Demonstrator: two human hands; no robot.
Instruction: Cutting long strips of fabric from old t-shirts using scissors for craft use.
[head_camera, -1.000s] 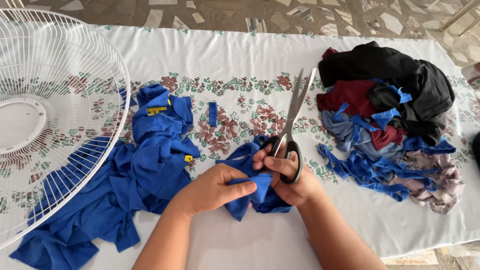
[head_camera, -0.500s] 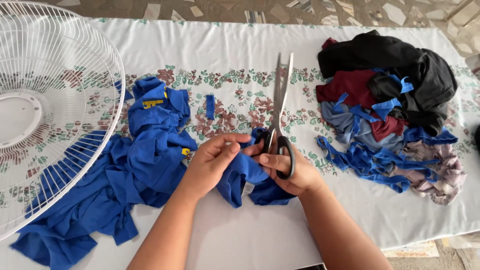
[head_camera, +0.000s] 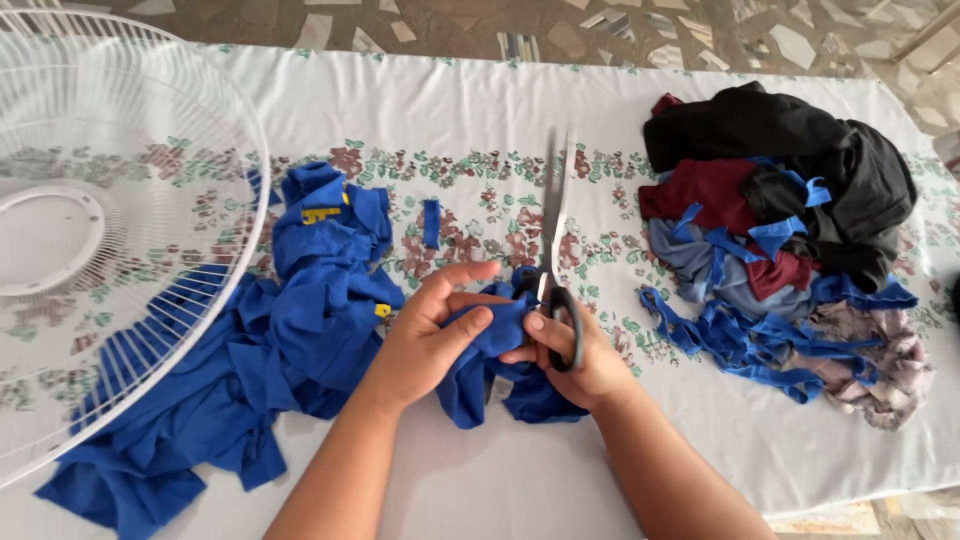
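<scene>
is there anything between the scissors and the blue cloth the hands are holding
Nothing visible is in the way. The right hand holds the scissors, blades pointing away from the person, right against the bunched blue cloth that the left hand pinches. The small blue strip and the scrap pile lie off to the sides.

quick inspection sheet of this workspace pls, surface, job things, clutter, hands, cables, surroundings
surface: table under a white tablecloth with a flower band
job's things: scissors pointing away, blades together; bunched blue cloth gripped by both hands
clutter: big blue cloth at left, partly under a white fan guard; small blue strip; pile of black, maroon and blue scraps at right
grippers: left hand pinches the cloth; right hand has fingers through the scissor handles
cables: nothing seen
surroundings: stone-patterned floor
</scene>
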